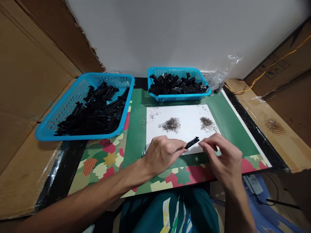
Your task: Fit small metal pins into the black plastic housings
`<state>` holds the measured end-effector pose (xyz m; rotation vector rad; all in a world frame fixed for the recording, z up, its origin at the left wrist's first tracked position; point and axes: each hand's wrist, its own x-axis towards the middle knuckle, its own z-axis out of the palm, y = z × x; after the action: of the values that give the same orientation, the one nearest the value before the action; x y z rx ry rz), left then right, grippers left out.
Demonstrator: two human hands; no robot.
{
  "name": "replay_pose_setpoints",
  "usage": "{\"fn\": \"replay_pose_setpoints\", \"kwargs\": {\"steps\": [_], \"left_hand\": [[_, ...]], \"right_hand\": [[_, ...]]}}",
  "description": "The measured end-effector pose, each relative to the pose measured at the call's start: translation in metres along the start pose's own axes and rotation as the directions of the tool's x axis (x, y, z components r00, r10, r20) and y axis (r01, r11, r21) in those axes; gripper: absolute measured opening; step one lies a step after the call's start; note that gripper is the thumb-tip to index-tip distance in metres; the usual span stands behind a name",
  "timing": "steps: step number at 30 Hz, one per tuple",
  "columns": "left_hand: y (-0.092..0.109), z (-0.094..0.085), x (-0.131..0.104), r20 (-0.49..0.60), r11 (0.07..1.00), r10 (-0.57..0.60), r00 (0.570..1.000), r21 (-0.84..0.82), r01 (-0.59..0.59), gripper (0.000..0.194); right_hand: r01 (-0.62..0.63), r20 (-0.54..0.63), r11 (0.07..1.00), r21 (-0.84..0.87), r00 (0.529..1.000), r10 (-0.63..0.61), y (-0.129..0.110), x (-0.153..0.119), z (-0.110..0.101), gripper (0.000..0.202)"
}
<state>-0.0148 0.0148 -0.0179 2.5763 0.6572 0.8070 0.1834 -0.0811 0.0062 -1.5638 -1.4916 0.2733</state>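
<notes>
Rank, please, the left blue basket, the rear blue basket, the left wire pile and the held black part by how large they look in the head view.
1. Left blue basket
2. Rear blue basket
3. Left wire pile
4. Black part (visible portion; the left hand hides the rest)

Scant room, perhaps, beside black part

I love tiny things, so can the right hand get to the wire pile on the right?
Probably yes. The right hand is close to the right wire pile, and nothing seems to block the way. The left hand, holding a black piece, sits left of that path.
</notes>
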Motion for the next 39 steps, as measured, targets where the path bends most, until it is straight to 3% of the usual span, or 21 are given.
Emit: {"fn": "replay_pose_setpoints", "kwargs": {"steps": [3,6,13,20,24,39], "left_hand": [[0.000,0.000,-0.001,0.008,1.000,-0.002,1.000,-0.004,0.002,0.013],[-0.001,0.001,-0.002,0.005,1.000,0.010,1.000,-0.012,-0.010,0.012],[0.000,0.003,-0.001,-0.008,0.999,0.042,0.999,0.026,-0.042,0.024],[0.001,0.003,0.000,-0.027,0.998,0.058,0.998,0.029,-0.057,0.024],[0.002,0.000,0.002,-0.004,0.996,0.086,0.996,0.026,-0.086,0.022],[0.003,0.003,-0.002,0.018,1.000,0.009,1.000,0.025,-0.009,0.028]], "right_hand": [[-0.110,-0.049,0.985,0.132,0.992,0.118,-0.003,0.004,0.008,0.021],[-0.147,-0.021,0.974,0.174,0.988,0.153,-0.005,0.010,0.017,0.023],[-0.148,0.125,0.986,0.078,0.983,0.138,-0.007,0.019,0.026,0.027],[-0.150,0.143,0.988,0.046,0.980,0.142,-0.007,0.019,0.028,0.026],[-0.108,0.146,0.994,0.014,0.984,0.105,-0.008,0.020,0.028,0.024],[0.056,0.120,0.996,-0.070,0.992,-0.047,-0.006,0.013,0.031,0.024]]}}
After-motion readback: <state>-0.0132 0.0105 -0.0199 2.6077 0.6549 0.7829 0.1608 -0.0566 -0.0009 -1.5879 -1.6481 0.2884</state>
